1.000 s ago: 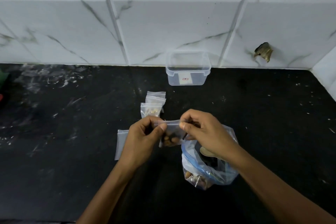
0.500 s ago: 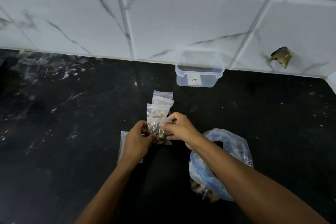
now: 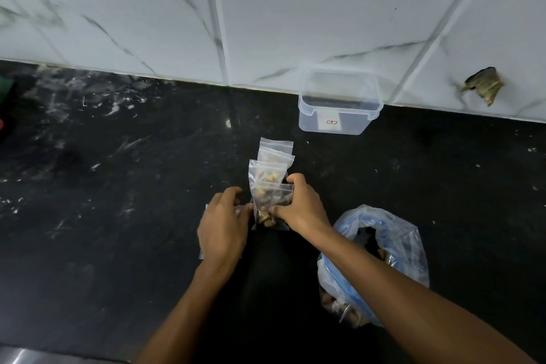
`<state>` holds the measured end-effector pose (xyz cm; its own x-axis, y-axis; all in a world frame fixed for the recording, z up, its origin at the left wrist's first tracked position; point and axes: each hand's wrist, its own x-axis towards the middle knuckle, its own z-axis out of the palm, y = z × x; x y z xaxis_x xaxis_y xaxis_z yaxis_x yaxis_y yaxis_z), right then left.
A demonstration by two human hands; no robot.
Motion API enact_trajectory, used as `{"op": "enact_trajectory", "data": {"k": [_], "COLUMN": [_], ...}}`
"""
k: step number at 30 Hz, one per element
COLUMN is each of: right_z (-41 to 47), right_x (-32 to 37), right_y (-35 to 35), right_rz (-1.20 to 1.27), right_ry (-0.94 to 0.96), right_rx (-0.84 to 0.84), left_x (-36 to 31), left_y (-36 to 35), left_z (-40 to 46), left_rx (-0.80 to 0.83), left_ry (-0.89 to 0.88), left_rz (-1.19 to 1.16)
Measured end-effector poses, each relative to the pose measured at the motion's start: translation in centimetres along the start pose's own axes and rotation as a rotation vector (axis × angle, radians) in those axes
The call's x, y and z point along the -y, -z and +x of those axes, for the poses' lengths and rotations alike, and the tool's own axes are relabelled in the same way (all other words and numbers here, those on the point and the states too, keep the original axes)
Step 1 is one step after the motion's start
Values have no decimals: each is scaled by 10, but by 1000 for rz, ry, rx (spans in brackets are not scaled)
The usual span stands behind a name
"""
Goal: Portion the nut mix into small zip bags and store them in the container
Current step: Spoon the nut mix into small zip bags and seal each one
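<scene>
A small zip bag (image 3: 271, 201) with nuts in it lies on the black counter, overlapping a short row of filled zip bags (image 3: 267, 172) that runs toward the wall. My right hand (image 3: 300, 207) grips this bag's right edge, thumb at its lower corner. My left hand (image 3: 224, 226) has curled fingertips on the bag's left edge and lies over a stack of empty zip bags (image 3: 203, 254). The clear plastic container (image 3: 339, 124) stands open and empty by the wall. The large bag of nut mix (image 3: 393, 248) sits open under my right forearm.
White marble-look tiles back the counter (image 3: 118, 216), with a broken hole in the wall (image 3: 484, 87) at the right. A green object (image 3: 6, 91) shows at the far left edge. A metal edge (image 3: 20, 356) runs along the counter's front left.
Both hands carried the small nut bag from above the large bag forward and left, and lowered it onto the row of filled bags. The camera tilted left.
</scene>
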<state>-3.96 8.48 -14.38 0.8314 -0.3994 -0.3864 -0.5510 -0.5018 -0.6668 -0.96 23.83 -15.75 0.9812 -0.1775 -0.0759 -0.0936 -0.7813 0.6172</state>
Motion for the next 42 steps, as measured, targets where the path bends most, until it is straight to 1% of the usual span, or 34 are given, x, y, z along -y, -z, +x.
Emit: {"op": "enact_trajectory", "data": {"k": [3,6,10,13,15,21,23,28,30,32,36,39,42], "right_z": [-6,-14,-25,-34,-39,-61,-68,-82,-87,-93,-105,-116,-125], "right_x": [0,-1,-2,0,1,0,-1,-1,-1,-2,0,7,10], "right_y": [6,13,18,22,25,32,31,31,34,40,59,74,86], "right_rz": [-32,-66,-7,16,31,53,54,43,48,61,46,-4,-140], "right_ry": [11,33,80,122,141,197,203,228,237,243,302,408,480], "right_rx": [-50,-107,-118,-118,-115,-130,-126,-118,-108,-88,-70,-80,-77], "left_x": [18,36,43,42,46,56,54,47,42,35,7,-25,-56], "left_y": [15,24,21,21,20,24,30,41,45,50,76,95,99], "left_z": [-8,-12,-12,-7,-4,-12,-13,-11,-17,-25,-43,-51,-55], "left_rx": [-69,-49,-5,-21,-3,-21,24,101,101,79,3,79,198], "left_ry": [52,153,232,256,261,232,259,308,277,191,-90,-267,-370], "left_rz": [106,211,269,218,153,44,9,40,32,34,151,186,186]}}
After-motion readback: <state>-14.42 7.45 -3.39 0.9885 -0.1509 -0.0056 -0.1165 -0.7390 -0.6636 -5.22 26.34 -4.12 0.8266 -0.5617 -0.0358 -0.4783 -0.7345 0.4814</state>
